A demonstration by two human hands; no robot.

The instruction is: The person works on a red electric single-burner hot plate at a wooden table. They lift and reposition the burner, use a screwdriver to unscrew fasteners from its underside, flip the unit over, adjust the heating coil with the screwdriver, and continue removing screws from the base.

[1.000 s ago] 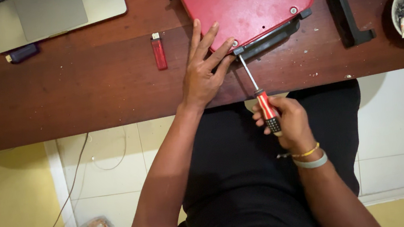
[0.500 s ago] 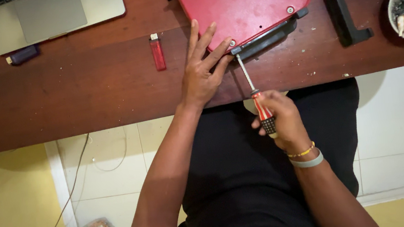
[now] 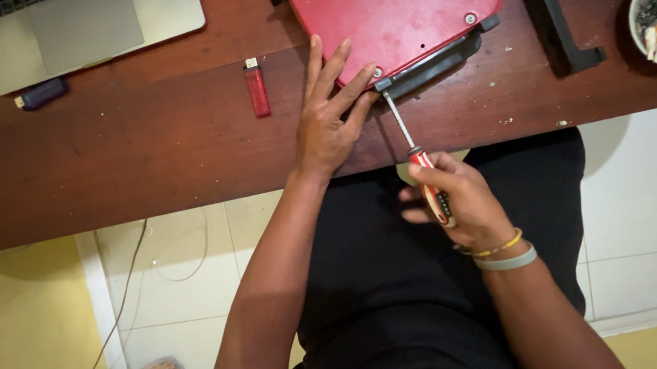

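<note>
screwdriver at the red casing's corner

right hand [image 3: 457, 203] fingers wrapped around the red-handled metal screwdriver [image 3: 419, 163], tip at eleven o'clock on the flat red plastic casing [image 3: 395, 8]. left hand [image 3: 329, 111], fingers spread, presses that casing on the dark wooden table [image 3: 137, 147].

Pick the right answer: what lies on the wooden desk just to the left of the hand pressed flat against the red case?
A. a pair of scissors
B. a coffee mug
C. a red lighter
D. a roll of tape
C: a small red lighter lies on the desk just left of the left hand, which steadies the red case.
</note>
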